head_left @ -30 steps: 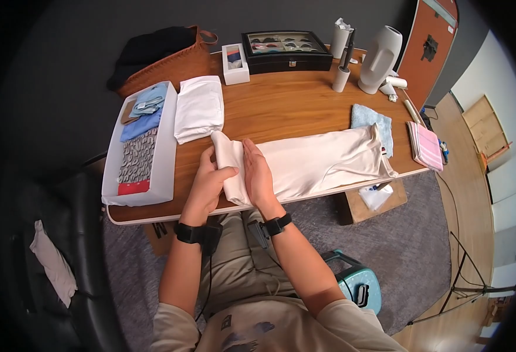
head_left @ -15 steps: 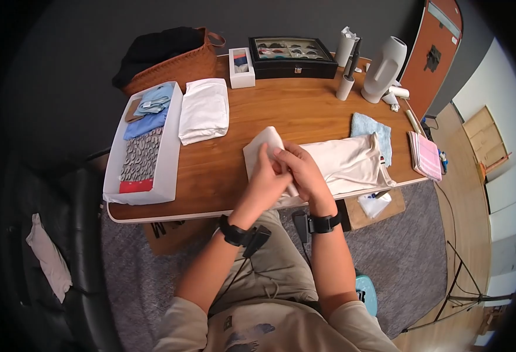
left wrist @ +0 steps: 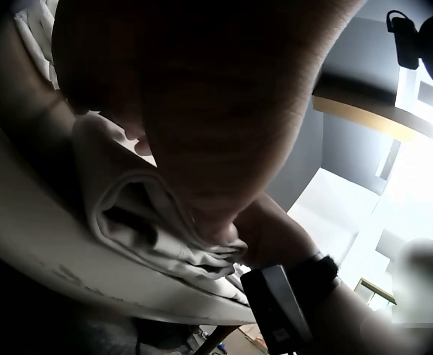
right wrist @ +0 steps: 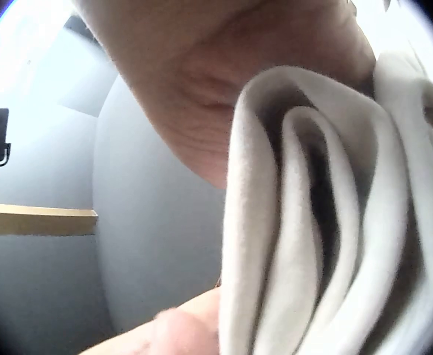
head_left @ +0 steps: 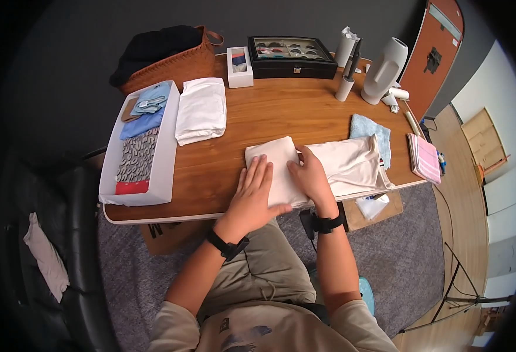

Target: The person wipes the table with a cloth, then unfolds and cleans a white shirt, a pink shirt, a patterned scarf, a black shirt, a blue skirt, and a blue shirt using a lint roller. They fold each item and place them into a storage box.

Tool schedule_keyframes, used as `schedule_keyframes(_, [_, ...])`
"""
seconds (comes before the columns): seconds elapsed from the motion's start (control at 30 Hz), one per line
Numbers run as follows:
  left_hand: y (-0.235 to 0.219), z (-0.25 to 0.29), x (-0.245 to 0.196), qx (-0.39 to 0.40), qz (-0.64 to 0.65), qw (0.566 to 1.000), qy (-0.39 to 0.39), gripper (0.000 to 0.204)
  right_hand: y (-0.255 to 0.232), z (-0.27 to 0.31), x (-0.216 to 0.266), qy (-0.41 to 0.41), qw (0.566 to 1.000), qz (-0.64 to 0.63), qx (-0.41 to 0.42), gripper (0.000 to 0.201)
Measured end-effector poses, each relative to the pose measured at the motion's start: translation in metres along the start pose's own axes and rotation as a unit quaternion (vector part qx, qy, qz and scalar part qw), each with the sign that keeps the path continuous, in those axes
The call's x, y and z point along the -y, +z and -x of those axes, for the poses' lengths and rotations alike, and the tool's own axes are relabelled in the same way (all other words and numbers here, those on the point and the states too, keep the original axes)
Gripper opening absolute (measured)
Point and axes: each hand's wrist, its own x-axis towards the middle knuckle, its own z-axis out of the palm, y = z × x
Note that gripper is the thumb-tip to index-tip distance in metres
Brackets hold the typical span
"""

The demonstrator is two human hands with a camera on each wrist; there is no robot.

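Fingers of both hands lie flat and straight on the cream garment [head_left: 281,167] on the wooden table [head_left: 281,114], grey rug [head_left: 404,252] below

Cream garment [head_left: 328,164]: soft matt cloth, smooth weave, thick folds. Counter [head_left: 269,114]: wood, satin sheen, visible grain. Basket [head_left: 170,67] at 11 o'clock: rough woven fibre. Tray [head_left: 167,152]: matt white plastic.

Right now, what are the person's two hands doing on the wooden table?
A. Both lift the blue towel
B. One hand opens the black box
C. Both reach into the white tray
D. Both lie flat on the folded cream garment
D: in the head view the left hand and the right hand lie with straight fingers on the folded cream garment.
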Motion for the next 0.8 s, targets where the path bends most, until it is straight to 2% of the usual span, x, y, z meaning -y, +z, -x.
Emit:
schedule_keyframes(0.1, [0.002, 0.005, -0.008, 0.033, -0.025, 0.999, 0.021, 0.105, -0.004, 0.001, -0.002, -0.014, 1.0, 0.006, -0.005, 0.058])
schedule_keyframes(0.23, [0.006, 0.015, 0.0, 0.024, -0.043, 0.998, 0.036, 0.102, -0.014, 0.001, 0.007, 0.024, 0.999, 0.011, 0.02, 0.057])
schedule_keyframes(0.3, [0.004, 0.021, 0.007, 0.018, 0.025, 0.999, 0.037, 0.096, -0.018, -0.003, 0.009, 0.035, 0.999, -0.007, 0.03, 0.057])
schedule_keyframes(0.47, [0.004, 0.031, 0.014, 0.0, 0.066, 0.997, 0.038, 0.084, -0.015, -0.005, 0.031, 0.002, 0.997, 0.069, 0.021, 0.054])
schedule_keyframes(0.6, [0.006, 0.033, 0.018, -0.009, 0.076, 0.995, 0.056, 0.075, -0.01, -0.017, 0.022, -0.038, 0.993, 0.106, 0.045, 0.049])
schedule_keyframes(0.67, [0.002, 0.034, 0.016, 0.002, 0.048, 0.997, 0.061, 0.072, -0.004, -0.026, 0.003, -0.115, 0.983, 0.14, 0.022, 0.048])
schedule_keyframes(0.8, [-0.001, 0.036, 0.012, 0.018, -0.007, 0.997, 0.075, 0.063, -0.016, -0.023, 0.012, -0.088, 0.983, 0.154, 0.054, 0.049])
